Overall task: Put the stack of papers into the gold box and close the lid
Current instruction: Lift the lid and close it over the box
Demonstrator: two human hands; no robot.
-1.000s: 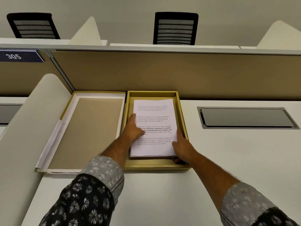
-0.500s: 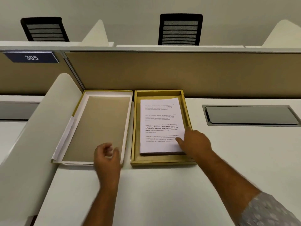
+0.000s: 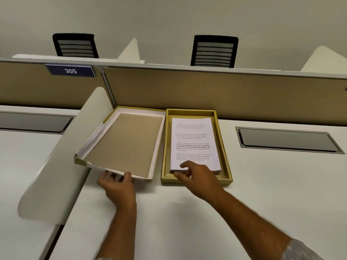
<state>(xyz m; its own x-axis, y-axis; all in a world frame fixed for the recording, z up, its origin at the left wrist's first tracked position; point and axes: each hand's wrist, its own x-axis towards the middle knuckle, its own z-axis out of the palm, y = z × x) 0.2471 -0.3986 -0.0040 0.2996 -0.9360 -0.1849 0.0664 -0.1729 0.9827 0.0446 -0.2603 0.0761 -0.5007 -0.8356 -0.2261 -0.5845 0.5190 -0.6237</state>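
A white counter (image 3: 187, 212) has a grey metal flap (image 3: 287, 140) set into it. Behind the counter stands a tan wall panel (image 3: 225, 94). Above that panel are two black chairs (image 3: 75, 45) (image 3: 214, 51). A blue sign (image 3: 70, 70) reading 305 sits left of the panel.

This is an office with rows of desks. The white desk (image 3: 187, 212) is long and flat, and a tan wall panel (image 3: 206, 92) stands along its back to split it from the desk on the other side. A curved white divider (image 3: 62, 152) stands at the left side, with another desk past it. A blue sign (image 3: 70, 70) on the panel shows the number 305, like a seat number. Two black chairs with mesh backs, the left chair (image 3: 75, 45) and the right chair (image 3: 214, 51), stand behind the panel. A gray flap (image 3: 287, 139) is set into the desk top. Printed papers (image 3: 193, 141) lie in a box on the desk.
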